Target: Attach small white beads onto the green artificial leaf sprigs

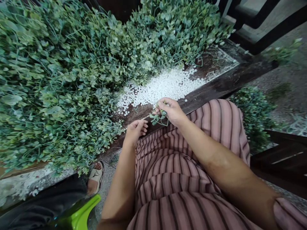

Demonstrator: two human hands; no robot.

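My right hand [171, 111] pinches a small green leafy sprig [159, 118], whose leaves and looped stem hang below the fingers. To its left, my left hand [136, 131] is at the table's near edge with its fingers curled together; whether anything small is between them is hidden. Beyond both hands, a spread of small white pieces [165, 84] lies on the dark wooden table [220, 84]. A large heap of green leafy stems [59, 80] covers the left and far side of the table.
More greenery [254, 111] stands low at the right, beside dark wooden furniture [285, 163]. Another person's sandalled foot [96, 177] and dark trouser leg are at the lower left, near a bright green plastic object [86, 212]. Striped cloth covers my lap.
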